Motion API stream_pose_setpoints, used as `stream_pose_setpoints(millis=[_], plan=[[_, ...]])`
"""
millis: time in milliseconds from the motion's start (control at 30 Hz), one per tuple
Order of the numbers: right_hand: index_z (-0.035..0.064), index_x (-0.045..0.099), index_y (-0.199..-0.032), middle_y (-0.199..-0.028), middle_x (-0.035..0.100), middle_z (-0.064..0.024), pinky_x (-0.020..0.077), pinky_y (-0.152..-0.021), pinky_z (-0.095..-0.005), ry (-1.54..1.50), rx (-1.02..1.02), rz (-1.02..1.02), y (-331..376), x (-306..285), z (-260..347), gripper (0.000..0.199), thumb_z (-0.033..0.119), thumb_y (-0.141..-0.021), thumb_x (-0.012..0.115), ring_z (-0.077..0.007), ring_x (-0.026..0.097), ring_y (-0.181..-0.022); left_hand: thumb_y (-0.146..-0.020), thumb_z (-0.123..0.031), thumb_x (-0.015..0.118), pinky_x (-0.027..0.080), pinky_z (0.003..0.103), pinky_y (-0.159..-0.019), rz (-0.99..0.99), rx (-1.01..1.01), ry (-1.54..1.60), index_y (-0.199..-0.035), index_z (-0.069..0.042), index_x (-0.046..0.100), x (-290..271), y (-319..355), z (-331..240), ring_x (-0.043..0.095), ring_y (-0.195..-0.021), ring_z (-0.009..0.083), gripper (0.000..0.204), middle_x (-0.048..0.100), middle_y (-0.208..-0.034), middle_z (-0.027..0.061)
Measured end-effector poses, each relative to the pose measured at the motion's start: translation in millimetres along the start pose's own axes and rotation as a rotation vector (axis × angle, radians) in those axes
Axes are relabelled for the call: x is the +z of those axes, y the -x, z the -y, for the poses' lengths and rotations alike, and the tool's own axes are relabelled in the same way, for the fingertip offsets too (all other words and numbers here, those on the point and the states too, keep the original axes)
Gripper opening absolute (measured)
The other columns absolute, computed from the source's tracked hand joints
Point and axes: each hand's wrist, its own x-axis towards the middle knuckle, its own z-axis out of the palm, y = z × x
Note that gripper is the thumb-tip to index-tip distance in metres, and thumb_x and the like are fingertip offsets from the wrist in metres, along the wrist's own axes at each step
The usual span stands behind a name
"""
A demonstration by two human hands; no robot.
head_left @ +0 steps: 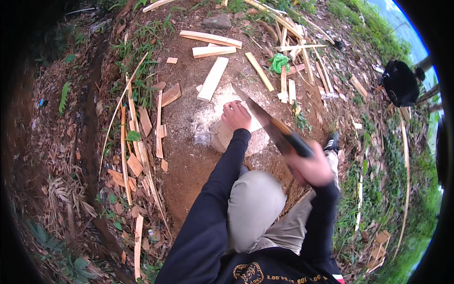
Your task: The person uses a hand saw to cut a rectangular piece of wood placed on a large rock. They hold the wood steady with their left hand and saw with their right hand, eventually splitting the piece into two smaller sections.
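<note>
Wood block and blade, outdoor chopping spot

Pale wood piece [250,122] lies flat on a round stump [227,137], set in bare earth. Left hand [235,116] rests closed over the piece's near edge, pinning it. Right hand [309,166], blurred, is wrapped tight round the dark handle of a long machete [267,123], blade angled above the piece. Split planks [213,78] and offcuts lie scattered around; green scrap [279,61] behind.

Cut planks [212,78] lie on bare dirt at upper centre. Thin strips [126,142] scatter at left among dry leaves. Green bag [279,61] sits upper right beside a stick pile [298,33]. Black bag [401,83] far right, on grass.
</note>
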Motion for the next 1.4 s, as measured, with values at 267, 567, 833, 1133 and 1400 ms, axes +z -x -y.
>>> stream_pose_setpoints(millis=[267, 567, 833, 1133, 1400], plan=[[-0.0031, 0.066, -0.096, -0.05, 0.054, -0.0024, 0.0413, -0.038, -0.0256, -0.081, -0.045, 0.081, 0, -4, 42, 0.017, 0.005, -0.081, 0.062, -0.0092, 0.051, -0.037, -0.094, -0.023, 0.052, 0.037, 0.046, -0.087, -0.009, -0.014, -0.064, -0.1, -0.013, 0.06, 1, -3, 17, 0.052, -0.105, 0.0269, 0.014, 0.054, -0.106, 0.007], [-0.0094, 0.066, -0.088, -0.053, 0.056, -0.0044, 0.0425, -0.039, -0.0327, 0.004, 0.082, 0.098, -61, 25, 20, 0.021, 0.01, -0.079, 0.065, -0.0145, 0.055, -0.04, -0.092, -0.022, 0.055, 0.037, 0.045, -0.086, -0.007, -0.025, -0.062, -0.101, -0.014, 0.06, 2, -1, 21, 0.052, -0.105, 0.0274, 0.013, 0.054, -0.104, 0.0069], [-0.0107, 0.063, -0.078, -0.052, 0.056, -0.006, 0.0437, -0.039, -0.0312, 0.228, 0.154, -0.223, -116, 53, -1, 0.025, 0.014, -0.077, 0.065, -0.0159, 0.055, -0.039, -0.093, -0.023, 0.054, 0.038, 0.045, -0.085, 0.02, -0.067, -0.013, -0.101, -0.012, 0.058, 13, 2, -19, 0.052, -0.107, 0.0261, 0.013, 0.053, -0.104, 0.0071], [-0.0075, 0.068, -0.086, -0.053, 0.058, -0.0051, 0.0418, -0.038, -0.0301, 0.06, 0.088, -0.061, -72, 33, -7, 0.02, 0.011, -0.08, 0.065, -0.0135, 0.056, -0.04, -0.093, -0.022, 0.054, 0.036, 0.046, -0.087, -0.015, 0.003, -0.05, -0.101, -0.013, 0.061, 11, 2, 5, 0.052, -0.105, 0.0267, 0.014, 0.053, -0.104, 0.0063], [-0.0092, 0.067, -0.088, -0.052, 0.055, -0.0031, 0.0413, -0.039, -0.0259, -0.041, 0.034, 0.068, 1, -4, 43, 0.018, 0.006, -0.08, 0.063, -0.0098, 0.053, -0.04, -0.091, -0.023, 0.056, 0.037, 0.046, -0.084, -0.048, 0.012, -0.048, -0.099, -0.014, 0.061, 12, 1, 13, 0.053, -0.103, 0.0277, 0.013, 0.052, -0.103, 0.0065]])
